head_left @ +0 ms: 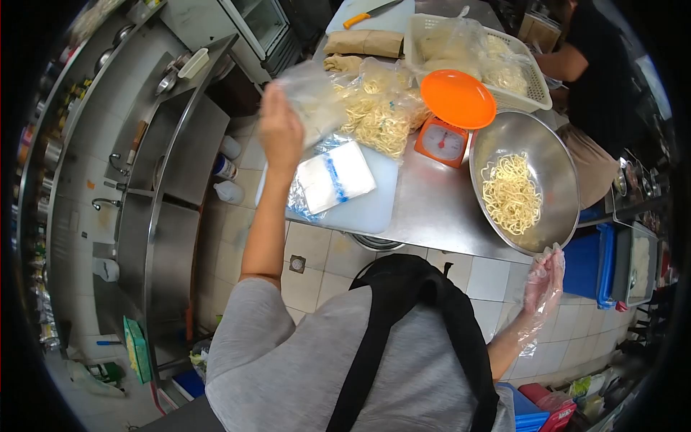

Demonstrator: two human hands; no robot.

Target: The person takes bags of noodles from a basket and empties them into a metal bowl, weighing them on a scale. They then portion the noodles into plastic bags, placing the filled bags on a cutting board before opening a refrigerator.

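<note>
My bare left hand (279, 126), blurred by motion, holds a clear plastic bag (313, 101) above the left end of the table. Below it, a stack of white plastic bags with a blue stripe (337, 176) lies on a white cutting board (381, 205). My right hand (545, 281) wears a clear plastic glove; its fingers are stretched out and empty, close to the near rim of a large steel bowl (565, 180). Noodles (512, 194) lie in the bowl. Left of it stands an orange scale (441, 142) with an orange plate (458, 99) on top.
Bagged noodles (378, 115) lie behind the cutting board. Farther back are a white basket (534, 86) with more bags, a brown paper roll (365, 43) and an orange-handled knife (371, 14). Another person (608, 72) stands at the right; steel sinks (169, 144) line the left.
</note>
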